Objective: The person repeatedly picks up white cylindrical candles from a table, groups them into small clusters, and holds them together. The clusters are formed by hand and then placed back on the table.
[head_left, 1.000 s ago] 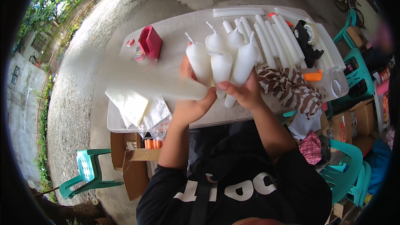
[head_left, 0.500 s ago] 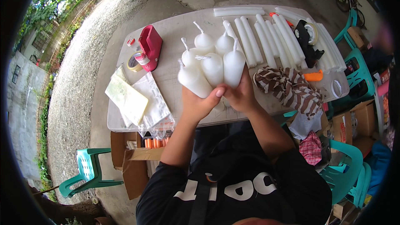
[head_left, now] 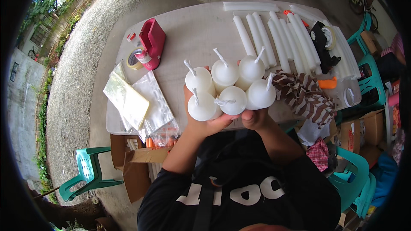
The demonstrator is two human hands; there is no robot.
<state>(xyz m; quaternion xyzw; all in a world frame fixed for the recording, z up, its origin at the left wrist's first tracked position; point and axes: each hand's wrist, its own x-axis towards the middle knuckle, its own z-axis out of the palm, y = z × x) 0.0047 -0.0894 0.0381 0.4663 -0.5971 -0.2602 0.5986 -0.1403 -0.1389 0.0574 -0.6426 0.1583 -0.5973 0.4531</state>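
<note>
Candles (head_left: 233,99), six gathered, we're clasping with left hand (head_left: 205,127) and right hand (head_left: 258,120), fingers curled, leaving tapers (head_left: 278,45) loose at two o'clock.

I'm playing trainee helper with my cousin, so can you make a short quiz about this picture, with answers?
1. How many white candles are held between the left hand and the right hand?
2. True or false: the striped cloth lies to the right of the held candles.
3. Which lies to the left of the held candles?
A) black tape dispenser
B) clear plastic bags
C) orange object

Key: 1. Six; 2. True; 3. B
</note>
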